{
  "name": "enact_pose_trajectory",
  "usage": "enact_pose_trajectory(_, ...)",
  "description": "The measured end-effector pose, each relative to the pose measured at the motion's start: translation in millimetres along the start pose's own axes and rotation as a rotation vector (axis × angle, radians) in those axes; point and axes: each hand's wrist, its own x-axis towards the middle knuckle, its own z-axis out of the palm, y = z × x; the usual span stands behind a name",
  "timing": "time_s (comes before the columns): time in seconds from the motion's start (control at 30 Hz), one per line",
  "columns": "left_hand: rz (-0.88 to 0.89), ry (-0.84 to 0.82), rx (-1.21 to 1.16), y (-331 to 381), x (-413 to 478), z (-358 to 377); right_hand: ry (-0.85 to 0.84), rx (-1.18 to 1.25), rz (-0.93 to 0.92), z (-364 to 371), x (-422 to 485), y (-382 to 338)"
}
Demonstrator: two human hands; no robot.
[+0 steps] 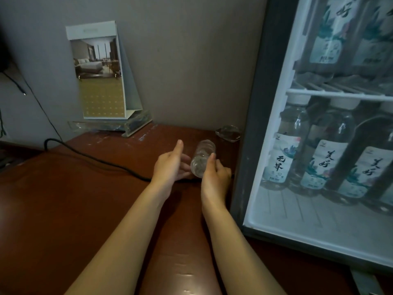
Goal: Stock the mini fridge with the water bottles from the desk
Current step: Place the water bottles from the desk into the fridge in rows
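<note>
A bottle lies on the counter, long axis pointing away; right hand curls round it; left hand open just beside; fridge stands open to the right.

One clear bottle is counted on the desk, and two hands: left hand, right hand. In the one fridge, at least three lower bottles and two upper bottles are counted. One calendar stand and one black cable are seen.
</note>
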Motion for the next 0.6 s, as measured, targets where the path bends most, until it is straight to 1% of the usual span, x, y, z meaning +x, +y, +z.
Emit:
enact_pose_trajectory(0.07, -0.006, 0.006, -0.018, 3, -1, -4, -0.053, -0.010, 0.001, 0, -2, 0)
enact_pose_trajectory(0.17, -0.055, 0.059, -0.025, 1, -2, -6, -0.111, -0.086, -0.051, 3, -4, 3)
enact_pose_trajectory(0.3, -0.100, 0.129, -0.052, 0, -2, -13, -0.170, -0.091, -0.048, 8, -5, 6)
enact_pose_trajectory(0.37, -0.109, 0.149, 0.033, 0, -1, -16, -0.181, -0.087, -0.057, 8, -6, 7)
enact_pose_trajectory(0.5, -0.124, 0.093, 0.260, -4, -5, -10, -0.187, -0.072, -0.086, 4, -4, 6)
enact_pose_trajectory(0.6, -0.119, 0.077, 0.406, -4, -5, -11, -0.221, -0.012, -0.047, 1, -6, 5)
